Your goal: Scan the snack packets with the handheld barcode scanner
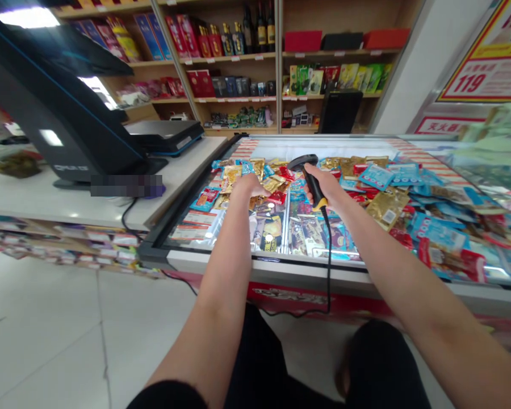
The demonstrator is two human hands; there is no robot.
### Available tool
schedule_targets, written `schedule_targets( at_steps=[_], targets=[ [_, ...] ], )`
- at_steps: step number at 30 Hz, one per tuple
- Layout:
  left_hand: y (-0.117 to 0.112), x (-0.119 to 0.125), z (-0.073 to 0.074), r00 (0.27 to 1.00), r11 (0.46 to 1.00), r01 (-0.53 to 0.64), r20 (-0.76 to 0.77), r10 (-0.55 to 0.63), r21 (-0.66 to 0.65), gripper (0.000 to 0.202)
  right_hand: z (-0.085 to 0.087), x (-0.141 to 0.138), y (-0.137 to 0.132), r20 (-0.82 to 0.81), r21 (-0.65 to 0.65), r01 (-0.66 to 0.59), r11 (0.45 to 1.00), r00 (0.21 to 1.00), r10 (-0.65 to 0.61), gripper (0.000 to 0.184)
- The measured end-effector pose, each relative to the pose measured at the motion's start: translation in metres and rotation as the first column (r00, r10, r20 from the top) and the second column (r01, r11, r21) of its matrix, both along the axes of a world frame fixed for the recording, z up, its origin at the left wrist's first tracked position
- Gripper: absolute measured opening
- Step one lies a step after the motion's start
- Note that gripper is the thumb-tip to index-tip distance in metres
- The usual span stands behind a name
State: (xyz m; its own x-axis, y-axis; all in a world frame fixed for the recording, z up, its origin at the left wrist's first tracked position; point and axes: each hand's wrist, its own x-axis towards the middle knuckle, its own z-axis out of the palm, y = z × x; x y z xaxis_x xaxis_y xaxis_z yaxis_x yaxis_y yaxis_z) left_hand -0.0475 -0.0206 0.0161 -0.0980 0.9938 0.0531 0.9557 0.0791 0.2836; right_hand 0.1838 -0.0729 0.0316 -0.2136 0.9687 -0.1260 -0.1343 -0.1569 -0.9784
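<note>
The black scanner (311,183), its long axis slanting down and rightward, is held in the curled fingers of the right hand (327,184), while to its left gold packets (230,178) on the glass-topped case (298,270) are partly covered by the nearer left hand (247,185), whose grip cannot be told.

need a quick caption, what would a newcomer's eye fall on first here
Probably the bright blue, red and gold packets strewn across the glass-topped case. Next, the black-and-yellow scanner in the right hand, its cable hanging past the case's front edge. Then the big dark machine at left on the white counter.
</note>
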Motion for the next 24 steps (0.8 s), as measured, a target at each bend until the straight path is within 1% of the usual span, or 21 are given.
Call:
schedule_targets(
  at_steps=[2, 4, 7, 9, 12, 15, 17, 19, 21, 24],
  targets=[
    [-0.004, 0.003, 0.002, 0.997, 1.000, 0.001, 0.077, 0.000, -0.003, 0.052, 0.000, 0.001, -0.001, 0.000, 0.001, 0.006, 1.000, 1.000, -0.006, 0.032],
    [-0.008, 0.006, 0.005, 0.987, 0.999, 0.017, 0.157, -0.022, 0.033, 0.049, 0.000, 0.001, -0.001, -0.002, 0.000, 0.007, 1.000, 1.000, -0.007, 0.033],
    [-0.010, 0.009, 0.008, 0.965, 0.989, -0.007, 0.261, -0.032, 0.148, 0.049, 0.000, 0.003, -0.002, -0.013, 0.001, -0.002, 1.000, 1.000, 0.002, 0.033],
    [-0.008, 0.010, 0.008, 0.937, 0.974, -0.045, 0.346, -0.037, 0.224, 0.044, 0.001, 0.004, -0.003, -0.018, 0.011, 0.000, 1.000, 1.000, 0.000, 0.034],
    [0.001, 0.010, 0.005, 0.849, 0.954, -0.111, 0.525, -0.055, 0.279, 0.031, 0.004, 0.005, -0.005, -0.027, 0.025, -0.002, 1.000, 1.000, 0.002, 0.036],
    [0.009, 0.012, 0.000, 0.724, 0.939, -0.176, 0.685, -0.081, 0.297, 0.029, 0.006, 0.007, -0.006, -0.038, 0.035, -0.012, 0.999, 0.999, 0.013, 0.037],
    [0.012, 0.015, -0.003, 0.650, 0.928, -0.198, 0.751, -0.118, 0.317, 0.029, 0.006, 0.008, -0.006, -0.046, 0.044, -0.021, 0.999, 0.999, 0.023, 0.037],
    [0.014, 0.019, -0.005, 0.600, 0.915, -0.212, 0.785, -0.155, 0.343, 0.029, 0.006, 0.009, -0.006, -0.054, 0.051, -0.031, 0.998, 0.998, 0.033, 0.037],
    [0.016, 0.023, -0.006, 0.591, 0.905, -0.211, 0.786, -0.183, 0.370, 0.030, 0.007, 0.009, -0.007, -0.058, 0.060, -0.032, 0.998, 0.998, 0.036, 0.038],
    [0.021, 0.027, -0.008, 0.640, 0.894, -0.186, 0.741, -0.204, 0.407, 0.029, 0.008, 0.009, -0.008, -0.051, 0.071, -0.027, 0.997, 0.998, 0.031, 0.040]
  ],
)
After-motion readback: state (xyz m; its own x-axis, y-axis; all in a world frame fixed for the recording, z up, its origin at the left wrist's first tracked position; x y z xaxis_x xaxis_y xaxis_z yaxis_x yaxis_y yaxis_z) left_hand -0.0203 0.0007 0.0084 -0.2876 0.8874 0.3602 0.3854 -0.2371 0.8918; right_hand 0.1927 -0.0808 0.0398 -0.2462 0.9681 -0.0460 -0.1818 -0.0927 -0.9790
